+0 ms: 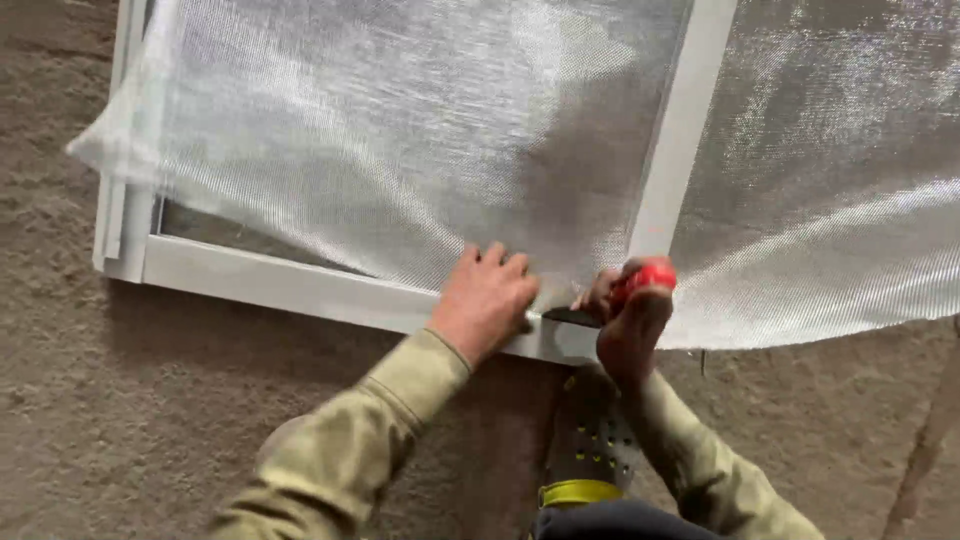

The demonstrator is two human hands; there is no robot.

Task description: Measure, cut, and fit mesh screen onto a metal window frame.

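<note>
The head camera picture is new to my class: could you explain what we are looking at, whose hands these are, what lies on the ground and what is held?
The one picture comes from a camera worn on a person's head, looking down at their own two arms in olive sleeves. On the rough brown ground lies a white frame with a fine white mesh draped loosely over it. The left hand presses flat on the mesh at the frame's lower bar. The right hand grips a red-handled tool, its dark tip against the same bar. Below, a dark perforated shoe shows.
</note>
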